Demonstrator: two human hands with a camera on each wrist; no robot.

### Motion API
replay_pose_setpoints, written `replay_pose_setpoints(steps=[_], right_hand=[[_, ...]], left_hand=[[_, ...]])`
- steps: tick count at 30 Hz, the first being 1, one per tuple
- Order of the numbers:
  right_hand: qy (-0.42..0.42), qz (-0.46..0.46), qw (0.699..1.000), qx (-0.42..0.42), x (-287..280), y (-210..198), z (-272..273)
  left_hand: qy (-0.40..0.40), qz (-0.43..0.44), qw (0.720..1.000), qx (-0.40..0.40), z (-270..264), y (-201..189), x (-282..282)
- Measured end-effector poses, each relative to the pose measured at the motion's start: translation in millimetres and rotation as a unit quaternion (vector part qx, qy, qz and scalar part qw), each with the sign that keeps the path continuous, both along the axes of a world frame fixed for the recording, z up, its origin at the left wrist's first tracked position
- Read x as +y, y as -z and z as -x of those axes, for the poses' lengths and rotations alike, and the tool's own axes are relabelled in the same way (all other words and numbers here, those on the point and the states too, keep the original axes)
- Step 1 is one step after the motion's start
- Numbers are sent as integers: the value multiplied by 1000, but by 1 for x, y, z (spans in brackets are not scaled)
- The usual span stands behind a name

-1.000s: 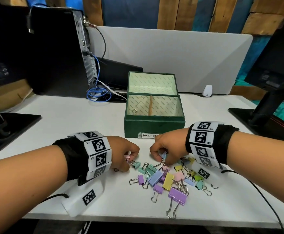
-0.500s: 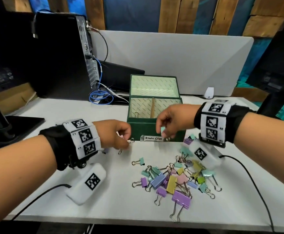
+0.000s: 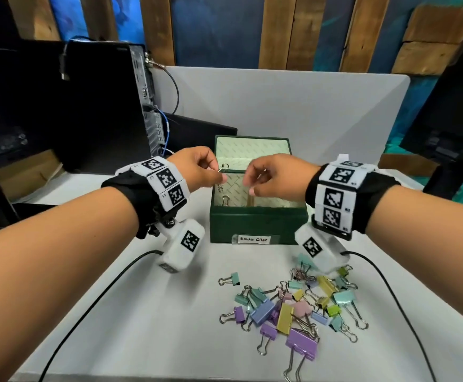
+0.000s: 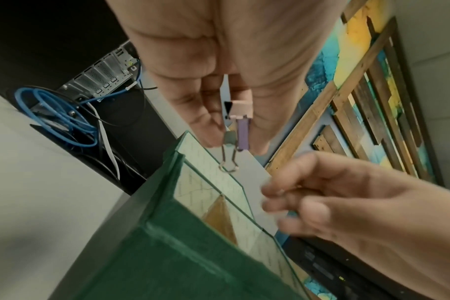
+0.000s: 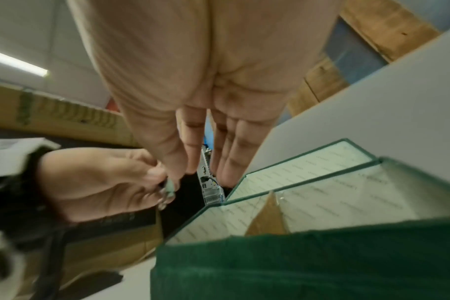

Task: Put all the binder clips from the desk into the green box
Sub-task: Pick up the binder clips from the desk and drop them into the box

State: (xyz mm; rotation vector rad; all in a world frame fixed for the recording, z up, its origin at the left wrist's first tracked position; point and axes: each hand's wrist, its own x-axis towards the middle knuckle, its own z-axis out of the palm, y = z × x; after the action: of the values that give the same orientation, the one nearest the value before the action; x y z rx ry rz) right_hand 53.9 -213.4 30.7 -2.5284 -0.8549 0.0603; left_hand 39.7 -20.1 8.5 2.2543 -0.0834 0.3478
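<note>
The green box (image 3: 257, 221) stands open mid-desk, its lid tipped back and a divider inside. One binder clip (image 3: 226, 200) lies in its left compartment. My left hand (image 3: 220, 177) hovers over the box's left side and pinches small clips: a pink clip (image 4: 242, 113), a purple clip (image 4: 243, 132) and a greyish one, wire handles hanging down. My right hand (image 3: 249, 186) hangs over the box's middle with loose, nearly straight fingers (image 5: 188, 158) and nothing between them. A pile of pastel binder clips (image 3: 293, 310) lies on the white desk in front of the box.
A black computer tower (image 3: 100, 106) with a blue cable (image 3: 167, 128) stands at the back left. A white divider panel (image 3: 279, 106) runs behind the box, with a dark monitor (image 3: 450, 119) to the right. Black wrist-camera cables (image 3: 100, 293) trail over the desk.
Both hands rose from the clip pile to above the open box. The right hand carried a pale clip a moment ago and now holds nothing; the left still pinches its clips.
</note>
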Motion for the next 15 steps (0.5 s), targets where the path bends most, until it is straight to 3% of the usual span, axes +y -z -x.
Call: replay_pose_setpoints(steps=[3, 6, 12, 15], right_hand=[[-63, 133, 989, 34, -8, 6, 21], [-110, 230, 964, 75, -9, 18, 30], [-149, 246, 954, 84, 1, 33, 29], [-187, 246, 947, 85, 11, 38, 30]], left_hand=[[-15, 2, 1000, -14, -10, 5, -4], [13, 104, 994, 40, -17, 10, -6], [42, 214, 974, 62, 0, 7, 12], [33, 181, 977, 105, 20, 8, 34]])
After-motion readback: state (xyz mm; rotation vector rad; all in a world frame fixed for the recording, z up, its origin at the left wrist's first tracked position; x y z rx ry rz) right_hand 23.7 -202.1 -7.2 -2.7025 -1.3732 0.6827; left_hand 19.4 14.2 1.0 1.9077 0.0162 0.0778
